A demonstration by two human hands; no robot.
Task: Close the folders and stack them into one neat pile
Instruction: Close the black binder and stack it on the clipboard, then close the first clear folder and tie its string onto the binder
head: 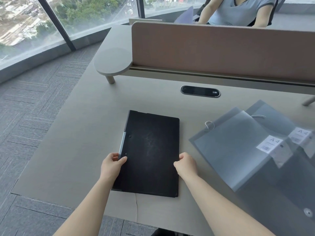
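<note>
My left hand (112, 163) and right hand (185, 163) each pinch a side edge of the closed black folder (150, 154) lying flat on the tabletop (81, 142) (translucent grey folders (238, 150) lie open just right); beyond, a divider panel (221, 50).

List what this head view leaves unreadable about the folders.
- Grey translucent folders: cut off by the right edge; their number is unclear.
- A4 label: fine print too small.
- Black folder: closed, contents hidden; left hand and right hand cover its side edges.
</note>
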